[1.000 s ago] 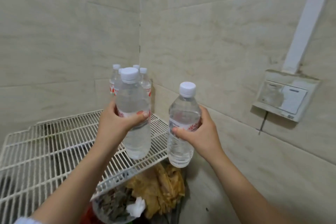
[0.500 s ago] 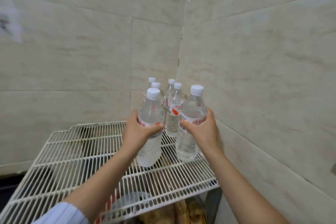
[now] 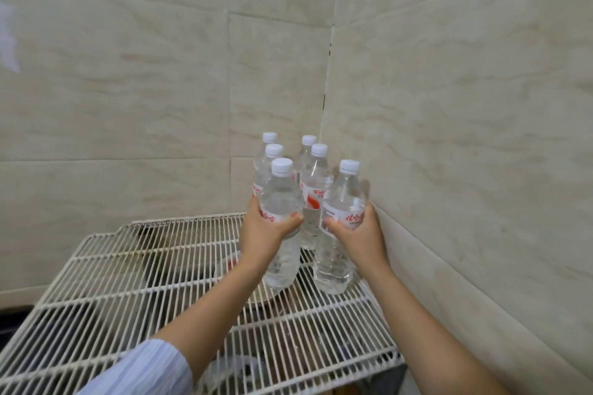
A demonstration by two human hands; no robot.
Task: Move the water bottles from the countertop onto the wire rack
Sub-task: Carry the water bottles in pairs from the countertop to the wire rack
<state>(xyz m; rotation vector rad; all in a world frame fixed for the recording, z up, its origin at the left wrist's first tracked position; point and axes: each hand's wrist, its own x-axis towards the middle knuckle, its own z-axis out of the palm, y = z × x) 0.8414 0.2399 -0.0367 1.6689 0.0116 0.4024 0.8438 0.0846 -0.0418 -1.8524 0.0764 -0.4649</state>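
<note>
- A left hand [image 3: 263, 234] is wrapping its fingers tightly around a clear water bottle [image 3: 279, 228], gripping it at the label.
- A right hand [image 3: 357, 236] is clasping a second bottle [image 3: 337, 253] the same way — both are upright at the wire rack [image 3: 128, 282]'s far right corner.
- Four more bottles [image 3: 316, 183] are standing just behind them — deep in that corner, by the tiled wall [image 3: 449, 106].

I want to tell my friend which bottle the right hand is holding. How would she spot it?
Look at the white wire rack in the tiled corner, where six bottles cluster. The right hand's bottle is the one nearest the right wall, gripped by the right hand. Its label faces us with red writing.
</note>
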